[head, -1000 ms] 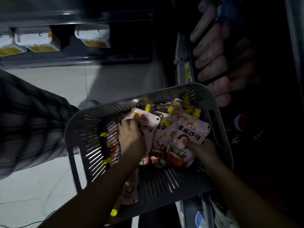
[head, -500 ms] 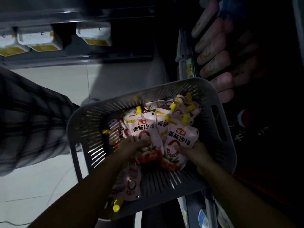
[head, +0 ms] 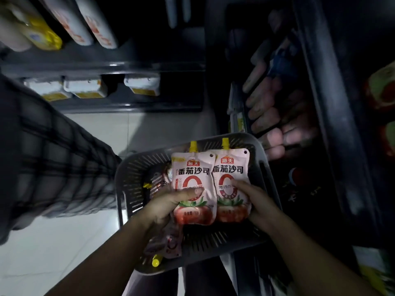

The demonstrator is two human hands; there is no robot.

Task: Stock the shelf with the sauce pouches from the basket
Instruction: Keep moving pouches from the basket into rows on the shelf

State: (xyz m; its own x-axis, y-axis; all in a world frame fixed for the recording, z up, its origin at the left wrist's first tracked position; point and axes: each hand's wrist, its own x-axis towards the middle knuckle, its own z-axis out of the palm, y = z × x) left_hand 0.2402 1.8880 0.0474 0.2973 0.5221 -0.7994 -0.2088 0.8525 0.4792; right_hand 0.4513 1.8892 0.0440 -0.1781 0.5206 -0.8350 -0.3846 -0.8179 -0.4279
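Note:
Two pink tomato sauce pouches with yellow caps are held upright side by side above the grey slotted basket (head: pixel 125 189). My left hand (head: pixel 168 204) grips the left pouch (head: pixel 192 174) near its bottom. My right hand (head: pixel 256 201) grips the right pouch (head: pixel 232 167) at its lower right. More pouches (head: pixel 164 246) lie flat in the basket under my left wrist, partly hidden. The dark shelf (head: pixel 316 116) stands to the right of the basket.
Pink sausage-like packs (head: pixel 263 107) fill the right shelf at basket height. A shelf on the left (head: pixel 106 67) holds white tubs with yellow labels (head: pixel 83 88) and bottles above. A person's checked sleeve (head: pixel 49 159) reaches in from the left over the white tiled floor (head: pixel 64 242).
Both hands have lifted one pouch each up out of the pile and hold them upright together. The view has tilted up, showing more shelving.

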